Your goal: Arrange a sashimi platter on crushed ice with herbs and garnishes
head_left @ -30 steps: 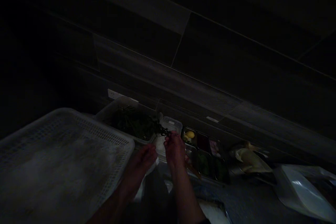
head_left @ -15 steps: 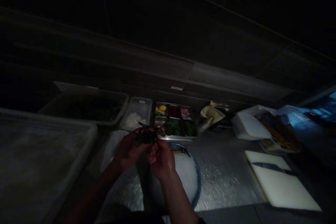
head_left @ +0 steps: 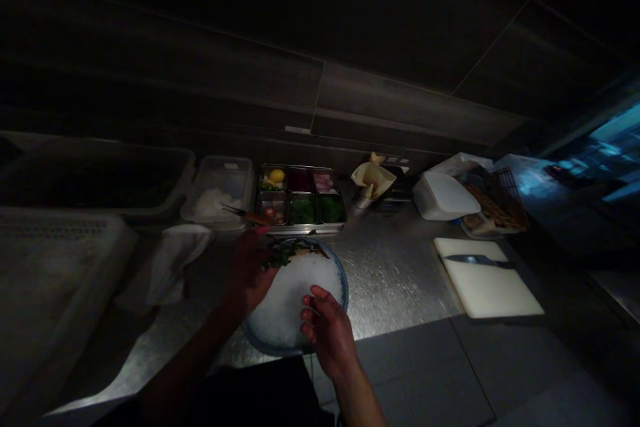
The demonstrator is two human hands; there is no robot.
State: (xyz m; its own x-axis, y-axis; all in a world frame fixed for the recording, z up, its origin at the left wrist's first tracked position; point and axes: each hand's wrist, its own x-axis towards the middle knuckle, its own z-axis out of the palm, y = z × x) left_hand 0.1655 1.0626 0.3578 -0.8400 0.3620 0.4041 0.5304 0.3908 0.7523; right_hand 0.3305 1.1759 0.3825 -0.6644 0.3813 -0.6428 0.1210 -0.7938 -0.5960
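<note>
My left hand (head_left: 245,273) pinches a dark green herb sprig (head_left: 279,255) at the far edge of a blue-rimmed bowl (head_left: 295,340) heaped with crushed ice (head_left: 295,297). My right hand (head_left: 327,330) hangs over the near side of the ice, fingers apart and slightly curled, holding nothing. Dark leaves and a brownish piece lie on the ice beside the sprig. Just beyond stands a steel tray (head_left: 300,200) of several compartments holding a lemon piece (head_left: 276,176), greens and pink and red items.
On the steel counter are a tub of white grains (head_left: 220,187) with an orange-handled tool, a white cloth (head_left: 167,263), and a cutting board (head_left: 485,277) with a knife (head_left: 480,260). A perforated white crate (head_left: 50,267) stands left; a white box (head_left: 445,197) stands right.
My hands have parted: the right hand has let go of the sprig and dropped toward me over the ice. The left hand has brought the sprig to the bowl's far edge. The view has tilted down.
</note>
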